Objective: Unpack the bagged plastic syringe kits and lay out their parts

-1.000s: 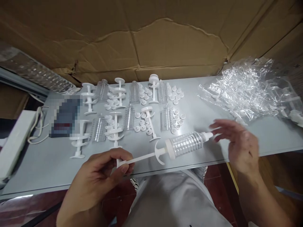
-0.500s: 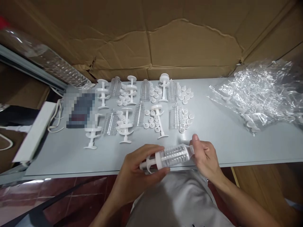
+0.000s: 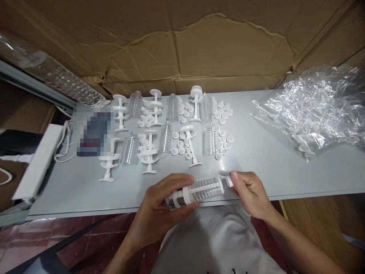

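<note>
Just above the table's front edge lies a dessert syringe (image 3: 205,188) with a clear ribbed barrel and white collar, tilted slightly up toward the right. My left hand (image 3: 164,207) is closed round its collar and plunger end, thumb below and fingers above. The narrow tip end is pinched by my right hand (image 3: 252,194), thumb on top; the very tip is partly hidden by the fingers. Beyond my hands are white plungers (image 3: 191,145), clear ribbed barrels (image 3: 211,140) and small white round nozzle caps (image 3: 227,145), laid out in two rows.
A crinkled clear plastic bag (image 3: 322,110) with white pieces inside covers the right of the grey table (image 3: 270,175). At left are a blurred dark device (image 3: 95,133), a white power strip (image 3: 40,161) with cables, and a large clear bottle (image 3: 57,72). Cardboard (image 3: 228,53) stands behind.
My right thumb has come down from its raised position onto the syringe's tip end. The syringe and my left hand have shifted slightly left, and the camera view has moved a little.
</note>
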A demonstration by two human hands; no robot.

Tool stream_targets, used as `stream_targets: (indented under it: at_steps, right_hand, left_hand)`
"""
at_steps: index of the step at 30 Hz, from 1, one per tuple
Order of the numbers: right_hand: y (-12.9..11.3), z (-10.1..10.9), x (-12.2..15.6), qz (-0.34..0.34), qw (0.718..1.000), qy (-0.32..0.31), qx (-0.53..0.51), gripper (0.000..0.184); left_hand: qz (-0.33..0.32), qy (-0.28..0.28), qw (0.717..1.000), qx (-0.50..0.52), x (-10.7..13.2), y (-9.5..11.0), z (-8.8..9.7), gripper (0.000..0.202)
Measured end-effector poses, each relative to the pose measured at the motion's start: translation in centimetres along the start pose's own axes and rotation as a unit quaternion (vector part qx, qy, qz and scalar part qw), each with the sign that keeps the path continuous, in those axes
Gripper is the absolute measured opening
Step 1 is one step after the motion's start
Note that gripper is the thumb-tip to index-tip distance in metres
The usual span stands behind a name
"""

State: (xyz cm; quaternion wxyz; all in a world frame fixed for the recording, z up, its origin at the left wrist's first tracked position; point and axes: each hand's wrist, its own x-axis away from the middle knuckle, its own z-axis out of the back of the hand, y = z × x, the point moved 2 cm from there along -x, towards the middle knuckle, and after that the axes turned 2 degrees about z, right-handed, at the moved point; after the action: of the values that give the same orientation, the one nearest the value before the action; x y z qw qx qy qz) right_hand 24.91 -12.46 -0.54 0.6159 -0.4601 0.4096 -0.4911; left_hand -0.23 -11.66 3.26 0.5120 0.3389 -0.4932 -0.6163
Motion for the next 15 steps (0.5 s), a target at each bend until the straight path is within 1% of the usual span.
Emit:
stream_targets:
  at_steps: [1, 2, 4, 5, 6, 7, 8, 9, 10, 12, 14, 15]
  right_hand:
    - [-0.1, 0.1, 0.0, -0.005, 1.0, -0.004, -0.012, 0.049]
    - [-0.1, 0.2, 0.1, 0.001, 1.0, -0.002, -0.017, 0.047]
    - [-0.2, 0.5, 0.1, 0.05, 0.999, 0.005, -0.004, 0.043]
    - [-0.3, 0.7, 0.1, 0.088, 0.996, -0.001, 0.008, 0.041]
    - [-0.4, 1.0, 0.1, 0.121, 0.992, -0.017, 0.018, 0.036]
    - [-0.5, 1.3, 0.1, 0.145, 0.988, -0.04, 0.025, 0.03]
    - [-0.6, 1.6, 0.1, 0.152, 0.986, -0.064, 0.029, 0.022]
    - [-0.6, 1.8, 0.0, 0.142, 0.986, -0.085, 0.028, 0.016]
    - [-0.7, 2.1, 0.0, 0.124, 0.987, -0.095, 0.025, 0.014]
    - [-0.9, 2.4, -0.2, 0.091, 0.992, -0.084, 0.014, 0.025]
    - [-1.2, 2.4, -0.3, 0.076, 0.996, -0.047, 0.015, 0.039]
    - [-1.5, 2.4, -0.5, 0.071, 0.997, -0.032, 0.016, 0.043]
  left_hand:
    - [0.003, -0.003, 1.0, -0.001, -0.2, 0.1, 0.0, 0.033]
    - [0.031, -0.014, 0.999, 0.006, -0.3, 0.1, 0.0, 0.03]
    - [0.133, -0.054, 0.989, 0.046, -0.5, -0.1, -0.1, 0.027]
    - [0.181, -0.077, 0.977, 0.078, -0.6, -0.3, -0.1, 0.031]
    - [0.217, -0.096, 0.965, 0.108, -0.6, -0.4, -0.1, 0.036]
    - [0.234, -0.105, 0.958, 0.126, -0.6, -0.5, -0.1, 0.039]
    - [0.234, -0.102, 0.959, 0.127, -0.6, -0.5, 0.0, 0.039]
    - [0.214, -0.089, 0.966, 0.111, -0.6, -0.4, 0.2, 0.036]
    - [0.173, -0.069, 0.979, 0.088, -0.6, -0.3, 0.3, 0.032]
    - [0.055, -0.027, 0.997, 0.044, -0.6, 0.1, 0.5, 0.03]
    - [-0.056, 0.001, 0.998, 0.015, -0.6, 0.7, 0.4, 0.038]
    - [-0.087, 0.011, 0.996, 0.002, -0.6, 0.9, 0.4, 0.041]
